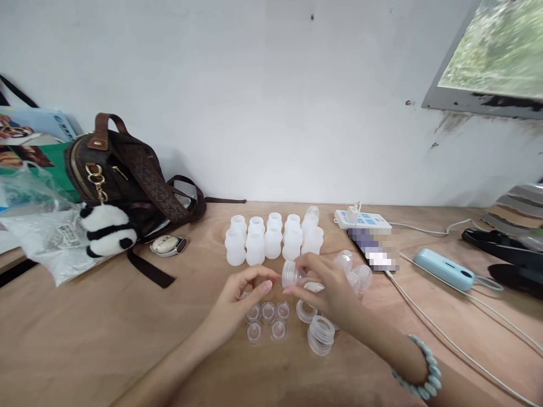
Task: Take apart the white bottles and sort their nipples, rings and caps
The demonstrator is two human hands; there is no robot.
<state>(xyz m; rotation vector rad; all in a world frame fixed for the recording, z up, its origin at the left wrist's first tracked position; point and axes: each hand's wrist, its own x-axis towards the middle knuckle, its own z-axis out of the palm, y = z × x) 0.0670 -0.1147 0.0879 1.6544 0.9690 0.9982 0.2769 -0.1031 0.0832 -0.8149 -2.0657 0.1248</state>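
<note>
My right hand (326,288) pinches a small clear threaded bottle (292,275), held on its side above the wooden table (106,333). My left hand (241,299) hovers just left of it with fingers curled, thumb and forefinger close together, nothing clearly in them. Below my hands lie several small clear nipples (267,319) and stacked clear screw rings (321,333). A row of frosted white bottles (271,240) stands behind my hands. A few clear caps (354,271) lie to the right.
A brown handbag (123,175) with a panda toy (107,229) sits at back left beside plastic bags (38,226). A white power strip (360,219), a phone, a blue device (443,269) and white cables (449,339) lie to the right. The wall is close behind.
</note>
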